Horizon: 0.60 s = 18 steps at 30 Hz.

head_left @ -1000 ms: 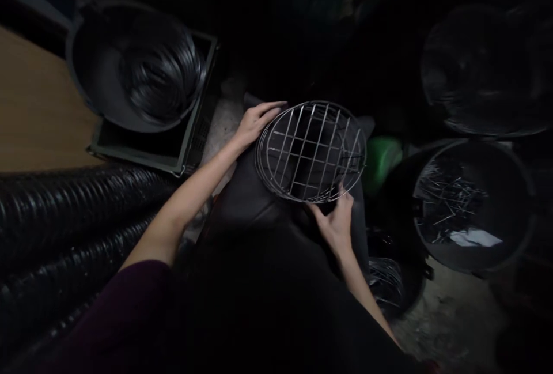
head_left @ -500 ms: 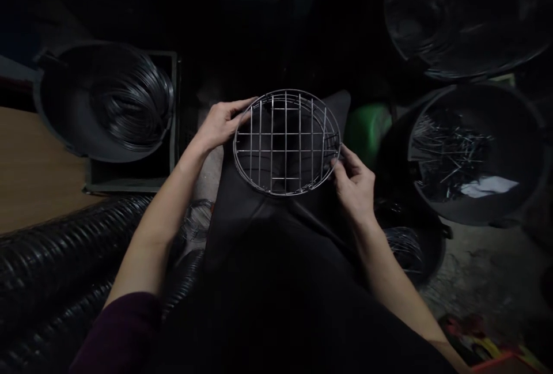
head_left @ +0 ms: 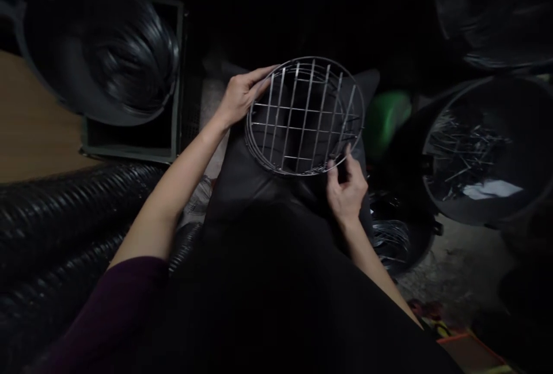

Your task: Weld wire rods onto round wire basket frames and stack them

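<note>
Above my dark-clothed lap, a round wire grate [head_left: 298, 129] is held up, with crossing bars inside its ring and further wire hoops visible beneath the top one. At its upper left edge my left hand [head_left: 239, 98] is closed on the rim, fingers partly hidden behind the wire. My right hand [head_left: 348, 189] touches the lower right of the rim, thumb and index finger at the wire; its other fingers are curled.
A black tub with coiled wire [head_left: 133, 63] tilts over a crate [head_left: 129, 146] on the left. Black ribbed rolls [head_left: 64, 218] lie below it. To the right stand a tub of short wire pieces [head_left: 469, 149], a smaller container with wire [head_left: 391, 238] and a green object [head_left: 389, 117].
The grate has turned slightly and sits higher and farther right in view, partly because the camera moved. My right hand has slid from the rim's right side to its lower right.
</note>
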Each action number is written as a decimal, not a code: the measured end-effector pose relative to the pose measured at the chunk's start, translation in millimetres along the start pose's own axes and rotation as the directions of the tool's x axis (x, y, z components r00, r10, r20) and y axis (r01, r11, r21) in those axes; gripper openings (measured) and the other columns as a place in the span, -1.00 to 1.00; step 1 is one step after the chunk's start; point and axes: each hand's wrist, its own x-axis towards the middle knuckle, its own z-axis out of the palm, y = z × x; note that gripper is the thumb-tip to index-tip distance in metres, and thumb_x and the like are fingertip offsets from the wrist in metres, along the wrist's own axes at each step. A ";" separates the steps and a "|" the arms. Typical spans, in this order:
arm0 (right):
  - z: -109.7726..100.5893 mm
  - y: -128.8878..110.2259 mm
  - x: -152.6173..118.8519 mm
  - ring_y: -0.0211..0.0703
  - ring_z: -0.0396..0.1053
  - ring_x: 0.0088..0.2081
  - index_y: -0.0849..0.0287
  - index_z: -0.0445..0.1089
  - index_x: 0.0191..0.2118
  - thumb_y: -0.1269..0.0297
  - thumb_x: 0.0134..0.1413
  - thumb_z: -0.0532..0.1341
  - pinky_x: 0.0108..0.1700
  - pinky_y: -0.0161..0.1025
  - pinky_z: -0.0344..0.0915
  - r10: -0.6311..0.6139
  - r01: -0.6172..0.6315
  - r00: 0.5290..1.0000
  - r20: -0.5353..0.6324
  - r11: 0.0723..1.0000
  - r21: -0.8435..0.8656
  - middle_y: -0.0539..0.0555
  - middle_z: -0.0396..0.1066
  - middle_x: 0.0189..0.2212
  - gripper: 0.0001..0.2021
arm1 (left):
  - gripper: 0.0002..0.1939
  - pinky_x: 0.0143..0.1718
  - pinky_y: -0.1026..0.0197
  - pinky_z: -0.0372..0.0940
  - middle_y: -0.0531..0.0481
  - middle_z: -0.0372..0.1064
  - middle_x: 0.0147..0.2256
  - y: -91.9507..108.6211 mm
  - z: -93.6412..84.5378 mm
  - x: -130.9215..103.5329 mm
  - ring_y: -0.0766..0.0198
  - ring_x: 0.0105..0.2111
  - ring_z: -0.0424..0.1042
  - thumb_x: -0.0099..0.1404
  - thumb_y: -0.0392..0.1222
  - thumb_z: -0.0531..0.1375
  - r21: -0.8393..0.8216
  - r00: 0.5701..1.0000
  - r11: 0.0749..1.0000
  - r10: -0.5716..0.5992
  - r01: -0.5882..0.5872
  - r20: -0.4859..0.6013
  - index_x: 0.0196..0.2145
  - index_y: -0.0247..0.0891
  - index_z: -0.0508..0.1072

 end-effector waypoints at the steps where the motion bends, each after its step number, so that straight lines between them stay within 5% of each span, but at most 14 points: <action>1: -3.4 -1.6 -6.3 0.09 0.30 0.14 0.24 0.18 0.27 -0.01 0.16 0.08 0.21 0.15 0.21 -0.026 0.029 0.998 0.062 0.998 -0.047 0.29 0.37 0.07 -0.36 | -0.42 0.19 -0.04 0.22 -0.10 0.42 0.08 -0.6 0.3 0.1 -0.04 0.17 0.33 0.37 0.24 0.00 -0.005 1.000 1.000 0.003 -0.003 -0.001 0.16 -0.13 0.41; 3: -8.1 -5.7 -15.5 0.19 0.22 0.19 0.24 0.00 0.35 -0.07 0.04 0.18 0.22 0.25 0.16 -0.034 0.055 0.984 0.173 0.991 -0.120 0.33 0.27 0.15 -0.17 | -0.46 0.18 -0.02 0.23 -0.07 0.42 0.09 -0.9 1.3 -0.1 -0.03 0.18 0.32 0.38 0.21 0.00 -0.016 1.000 1.000 0.009 -0.009 -0.006 0.15 -0.10 0.41; 6: -4.5 -11.6 -19.5 0.30 0.13 0.23 0.26 -0.12 0.37 -0.16 -0.13 0.31 0.23 0.34 0.08 0.058 -0.026 0.981 0.183 0.985 -0.172 0.40 0.15 0.21 0.05 | -0.47 0.17 0.00 0.24 -0.07 0.40 0.11 -0.9 4.1 -1.2 -0.02 0.17 0.33 0.39 0.18 0.00 -0.043 1.000 0.999 0.015 -0.015 -0.001 0.16 -0.10 0.41; 12: 31.6 -11.7 -14.8 0.29 0.07 0.28 0.18 -0.27 0.37 -0.14 -0.07 0.29 0.22 0.34 0.08 0.138 -0.131 0.986 0.090 0.988 -0.080 0.41 0.01 0.28 0.04 | -0.45 0.19 -0.01 0.22 -0.04 0.40 0.09 -10.8 5.3 -1.2 -0.01 0.20 0.29 0.40 0.20 -0.05 -0.016 0.998 0.998 -0.054 0.054 -0.032 0.19 -0.04 0.35; 15: 33.6 -15.0 -19.9 0.25 0.07 0.29 0.22 -0.22 0.36 -0.16 -0.13 0.32 0.26 0.31 0.04 0.170 -0.171 0.983 0.063 0.985 0.007 0.41 0.03 0.28 0.07 | -0.40 0.22 -0.02 0.20 -0.05 0.40 0.08 2.9 -1.1 -5.1 -0.04 0.17 0.30 0.33 0.31 -0.02 0.027 0.994 0.997 -0.067 0.070 -0.081 0.14 -0.03 0.41; 18: 11.1 -6.5 -12.0 0.12 0.23 0.19 0.24 -0.01 0.33 -0.16 -0.13 0.32 0.24 0.12 0.17 0.106 -0.118 0.990 0.093 0.983 0.139 0.35 0.19 0.21 -0.02 | -0.39 0.27 -0.07 0.17 0.14 0.34 0.14 25.2 -13.9 -8.3 -0.05 0.16 0.30 0.23 0.39 0.07 0.010 0.987 0.994 -0.103 0.105 -0.122 0.11 0.07 0.40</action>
